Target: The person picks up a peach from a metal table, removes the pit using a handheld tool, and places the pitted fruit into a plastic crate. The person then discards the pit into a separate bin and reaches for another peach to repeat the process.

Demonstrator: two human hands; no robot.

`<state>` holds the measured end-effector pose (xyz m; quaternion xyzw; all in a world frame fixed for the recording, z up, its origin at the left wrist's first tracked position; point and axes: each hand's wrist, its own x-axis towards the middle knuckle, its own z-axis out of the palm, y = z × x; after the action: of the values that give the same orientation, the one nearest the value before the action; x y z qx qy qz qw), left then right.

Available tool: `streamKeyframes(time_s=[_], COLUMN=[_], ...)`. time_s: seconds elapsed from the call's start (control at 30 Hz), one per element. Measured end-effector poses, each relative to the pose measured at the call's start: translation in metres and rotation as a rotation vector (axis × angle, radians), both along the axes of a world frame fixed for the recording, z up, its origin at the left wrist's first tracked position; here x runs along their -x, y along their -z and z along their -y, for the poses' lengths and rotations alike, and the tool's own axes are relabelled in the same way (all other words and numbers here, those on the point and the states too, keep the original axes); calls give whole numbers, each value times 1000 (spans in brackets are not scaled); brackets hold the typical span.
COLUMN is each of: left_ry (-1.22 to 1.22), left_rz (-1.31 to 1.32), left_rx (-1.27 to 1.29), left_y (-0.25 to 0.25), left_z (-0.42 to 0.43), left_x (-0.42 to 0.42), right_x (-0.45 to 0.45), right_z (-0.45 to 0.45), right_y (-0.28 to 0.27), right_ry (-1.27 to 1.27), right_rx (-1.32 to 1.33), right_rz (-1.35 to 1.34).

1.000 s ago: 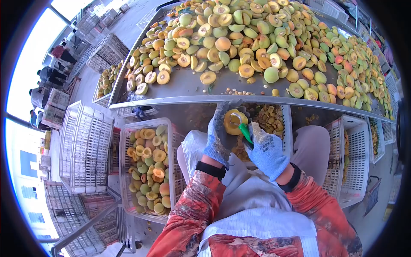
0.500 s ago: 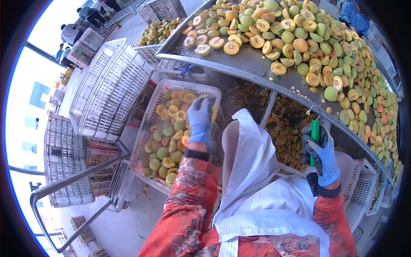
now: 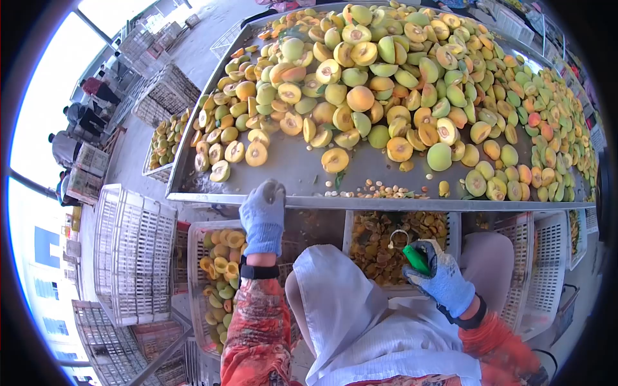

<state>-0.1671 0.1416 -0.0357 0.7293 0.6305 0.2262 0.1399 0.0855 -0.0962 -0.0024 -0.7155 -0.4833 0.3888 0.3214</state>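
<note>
Grip of right hand closed round green handle; left hand near table.

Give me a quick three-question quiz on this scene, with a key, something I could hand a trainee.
1. What colour is the handle held in the right hand?
A) red
B) green
C) white
2. True or false: the left hand is down inside the crate of fruit.
3. Fill in the blank: the metal end beyond that handle is shaped like a ____.

Key: 1. B. 2. False; the left hand is at the near edge of the table. 3. Ring.
</note>
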Motion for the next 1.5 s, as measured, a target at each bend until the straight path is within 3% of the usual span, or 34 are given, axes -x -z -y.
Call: streamKeyframes(time_s=[0.03,0.07,0.13,0.17,0.3,0.37,0.4,0.43,0.5,0.6,0.63,0.73,0.77,0.83,0.97,1.13,1.2,1.37,1.43,1.5], left_ry=[43,68,80,101,306,331,228,221,354,151,149,317,313,91,62,53,38,126,77,138], left_rz=[-153,-159,-469,-472,-339,372,969,967,1707,1807,1816,1306,1314,1284,1205,1148,996,994,1116,1023], left_rx=[78,75,144,139,111,295,485,479,983,936,934,423,412,341,285,282,357,335,503,334], left_y=[-11,-9,3,9,38,36,14,1,-15,-15,-19,-46,-44,-38,-52,-54,-64,-58,-55,-58], left_z=[-16,-28,-43,-41,-27,-12,11,28,56,99,111,145,150,156,165,175,181,186,183,181], left_x=[-37,-67,-117,-134,-146,-132,-128,-117,-95,-94,-94,-87,-86,-86,-77,-73,-71,-84,-84,-85], right_x=[-6,-15,-27,-32,-35,-37,-37,-34,-20,8,16,34,38,44,55,58,56,46,46,45], right_z=[3,9,15,17,21,18,17,13,-2,-14,-13,-8,-5,0,10,13,18,28,29,29], right_y=[1,11,18,19,14,21,22,16,-2,-10,-15,-23,-25,-31,-37,-28,-22,-13,-41,-45], right_ry=[-42,-91,-47,-34,113,46,-16,-23,-87,-157,-164,-160,-171,-181,-201,-259,-244,-195,-87,-150], right_rx=[30,-73,-161,-250,-103,-224,-343,-348,-419,-566,-565,-593,-600,-560,-514,-254,-277,-396,177,247], right_rz=[137,148,187,233,194,290,387,382,356,401,406,519,524,566,454,-62,1,165,-890,-912])
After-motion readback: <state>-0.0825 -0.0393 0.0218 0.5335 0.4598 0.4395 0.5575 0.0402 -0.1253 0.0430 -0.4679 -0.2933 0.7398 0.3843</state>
